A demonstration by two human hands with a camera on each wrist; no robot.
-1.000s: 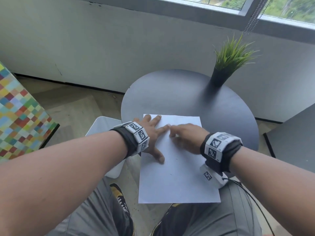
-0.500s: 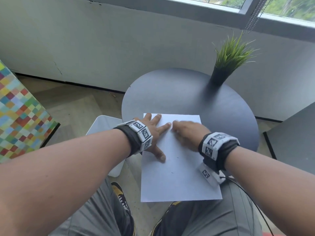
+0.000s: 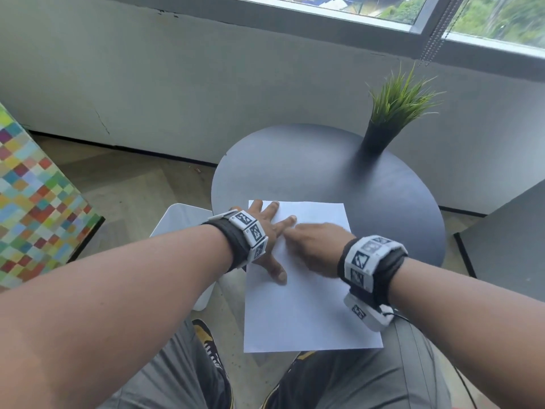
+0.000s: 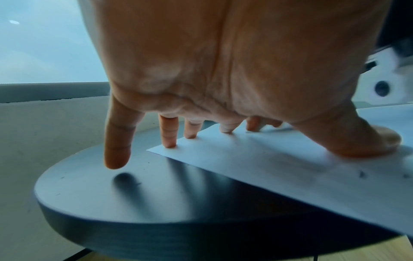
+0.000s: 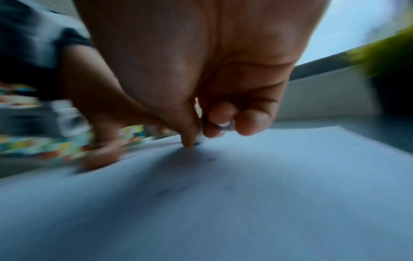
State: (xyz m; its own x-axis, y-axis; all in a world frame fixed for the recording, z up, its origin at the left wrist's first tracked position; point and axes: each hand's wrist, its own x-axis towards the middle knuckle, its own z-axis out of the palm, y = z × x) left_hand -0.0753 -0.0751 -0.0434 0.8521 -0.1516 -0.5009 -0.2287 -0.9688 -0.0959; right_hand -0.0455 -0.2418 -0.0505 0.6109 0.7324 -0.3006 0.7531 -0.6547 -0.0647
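Left grip [image 3: 267,231] lies spread and flat, palm down, on the far left part of a sheet of white paper [image 3: 309,314]; in the left wrist view its thumb and most fingers [image 4: 168,134] press on the sheet, while the little finger hangs just over the bare counter [image 4: 111,194] beside the paper's corner; right grip [image 3: 318,246] sits just beside it, knuckles up, fingertips close to the left index finger; seen from the right wrist, its fingers are curled and the thumb and fingertips pinch a small grey object [image 5: 198,141] whose tip touches the sheet, though blur hides what it is; the paper lies flat on the near side of the round dark counter, its near end jutting past the edge over the person's lap; faint dark marks show on it near the left thumb; a potted grass plant [image 3: 395,113] stands upright at the counter's far right rim, well apart from the sheet; a white stool [image 3: 177,219] stands on the floor to the left, a multicoloured checkered panel [image 3: 35,208] farther left; a window [image 3: 354,7] runs above the wall.
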